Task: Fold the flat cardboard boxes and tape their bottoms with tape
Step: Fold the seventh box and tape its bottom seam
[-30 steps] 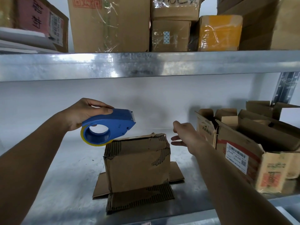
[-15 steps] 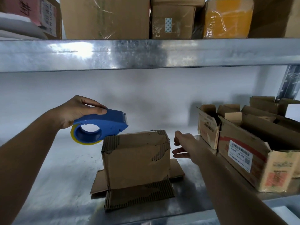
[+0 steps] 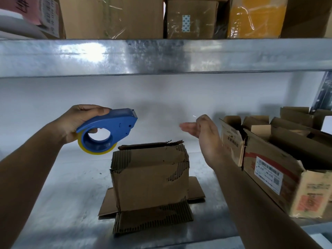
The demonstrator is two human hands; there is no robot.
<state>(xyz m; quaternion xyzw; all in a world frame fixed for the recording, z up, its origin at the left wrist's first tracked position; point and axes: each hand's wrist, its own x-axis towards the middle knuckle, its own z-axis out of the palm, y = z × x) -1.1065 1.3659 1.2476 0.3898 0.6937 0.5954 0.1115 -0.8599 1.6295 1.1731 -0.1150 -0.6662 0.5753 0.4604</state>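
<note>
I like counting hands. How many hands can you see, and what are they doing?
2. The left hand holds the blue tape dispenser up, left of the small cardboard box. The right hand is open and empty, above the box's right side.

Blue tape dispenser [image 3: 109, 126], yellow tape [image 3: 86, 149]

"J4-J10" on box label [image 3: 268, 172]

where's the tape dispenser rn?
Head view, left of centre: the left hand grips the blue tape dispenser in the air, above and left of the folded cardboard box.
</note>
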